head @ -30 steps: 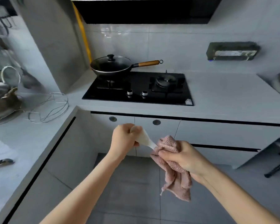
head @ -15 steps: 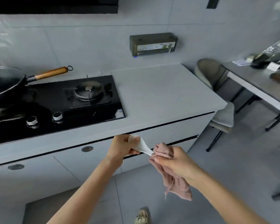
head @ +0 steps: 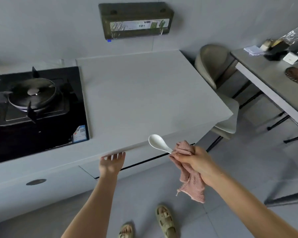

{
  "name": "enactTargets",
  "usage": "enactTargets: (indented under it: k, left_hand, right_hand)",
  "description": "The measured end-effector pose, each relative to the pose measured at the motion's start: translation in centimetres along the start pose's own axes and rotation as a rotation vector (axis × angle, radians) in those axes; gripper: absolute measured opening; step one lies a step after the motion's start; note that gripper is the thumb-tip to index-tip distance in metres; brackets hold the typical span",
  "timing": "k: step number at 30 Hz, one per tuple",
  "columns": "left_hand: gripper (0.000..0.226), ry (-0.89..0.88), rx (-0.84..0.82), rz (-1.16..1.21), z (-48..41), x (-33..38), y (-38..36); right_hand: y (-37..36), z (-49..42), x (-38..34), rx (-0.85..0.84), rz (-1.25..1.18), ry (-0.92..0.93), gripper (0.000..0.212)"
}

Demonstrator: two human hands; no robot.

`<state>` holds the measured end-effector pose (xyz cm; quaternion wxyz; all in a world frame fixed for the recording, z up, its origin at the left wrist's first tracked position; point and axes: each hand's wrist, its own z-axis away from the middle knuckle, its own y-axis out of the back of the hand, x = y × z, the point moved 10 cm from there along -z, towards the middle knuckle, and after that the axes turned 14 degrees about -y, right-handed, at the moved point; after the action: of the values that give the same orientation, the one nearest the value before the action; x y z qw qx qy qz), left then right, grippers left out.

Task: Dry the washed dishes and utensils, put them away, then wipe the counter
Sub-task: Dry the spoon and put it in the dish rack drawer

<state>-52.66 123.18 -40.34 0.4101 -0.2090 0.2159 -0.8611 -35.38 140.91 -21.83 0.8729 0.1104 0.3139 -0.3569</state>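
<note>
Head cam — steep down, close over counter (head: 144,100)

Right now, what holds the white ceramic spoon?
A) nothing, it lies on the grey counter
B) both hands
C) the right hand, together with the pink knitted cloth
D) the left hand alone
C: the right hand grips the white ceramic spoon by its handle through the pink knitted cloth, while the left hand reaches under the counter edge.

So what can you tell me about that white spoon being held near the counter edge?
The white spoon looks like glossy ceramic or plastic, a soup-spoon shape with a deep oval bowl and a short curved handle. It appears clean and unchipped. The bowl points up and to the left, hollow side visible, in front of the counter's front edge, in the air. Its handle end disappears into the pink cloth, which the right hand pinches around it. The left hand is not touching it.
</note>
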Motion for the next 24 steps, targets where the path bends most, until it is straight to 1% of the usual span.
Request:
enactTargets:
  k: [3,5,7,11,13,16,20,24]
  left_hand:
    - [0.029,-0.081,0.003,0.152,-1.0,-0.6,-0.2]
    - [0.039,-0.131,-0.009,0.242,-1.5,-0.6,-0.2]
    - [0.046,-0.191,-0.011,0.236,-1.7,-0.6,0.0]
    - [0.056,-0.309,0.013,0.092,-1.0,-0.7,0.6]
    - [0.058,-0.349,0.032,-0.011,-0.7,-0.9,1.4]
    - [0.044,-0.350,0.064,-0.256,-0.2,-1.1,3.7]
    - [0.019,-0.361,0.238,-0.595,1.6,-0.4,8.8]
    - [0.020,-0.274,0.244,-0.832,5.2,-0.6,13.4]
  right_hand:
    - [0.7,-1.9,-1.8,-0.043,0.130,-0.004,0.010]
    - [1.0,-3.1,-2.8,-0.077,0.223,0.003,0.011]
    - [1.2,-4.2,-3.8,-0.097,0.327,0.037,0.009]
    - [1.0,-5.9,-4.8,-0.101,0.593,0.160,0.008]
    - [0.7,-6.6,-4.9,-0.102,0.685,0.200,0.010]
    - [0.1,-7.3,-4.4,-0.127,0.725,0.209,0.013]
    - [-1.1,-7.8,-2.9,-0.150,0.785,0.219,0.015]
    - [-2.3,-8.4,-0.2,-0.125,0.908,0.185,0.016]
